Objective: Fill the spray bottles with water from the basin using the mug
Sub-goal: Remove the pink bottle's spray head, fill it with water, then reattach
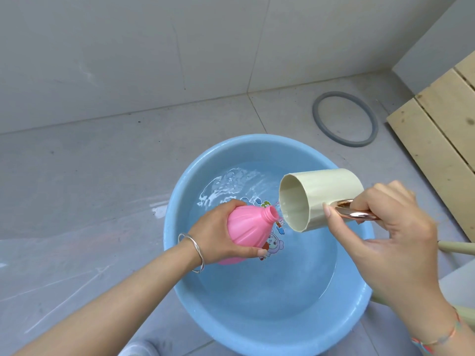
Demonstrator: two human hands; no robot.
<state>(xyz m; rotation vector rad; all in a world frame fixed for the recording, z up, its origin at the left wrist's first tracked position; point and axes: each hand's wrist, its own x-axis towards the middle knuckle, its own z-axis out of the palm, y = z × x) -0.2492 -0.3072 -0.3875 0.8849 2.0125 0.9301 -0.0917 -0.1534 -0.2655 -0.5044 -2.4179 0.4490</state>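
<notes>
We start at the pink spray bottle [246, 232], which is tilted over the basin [177, 201] with its uncapped neck pointing up and to the right. The left hand [218, 235] grips its round body, fingers wrapped behind and thumb curled under the near side. Just beside the neck is the lip of the cream mug [321, 199], tipped on its side so its mouth faces the bottle. The right hand [393, 227] holds the mug by its shiny copper handle [356, 214], fingers curled round it and thumb laid along the top.

We judge the task to be mid-pour on this bottle. A little water lies at the mug's lower lip, and a thin trickle seems to run toward the neck. The bottle is opaque, so we cannot tell how full it is. We see no other bottle and no spray head, so what is left beyond this one we cannot say. Capping it looks not yet done.

The basin sits on the floor, holding clear water [295, 273] that ripples at the far side. Farther off lie a grey ring [344, 119] and pale wooden slats [437, 140]
</notes>
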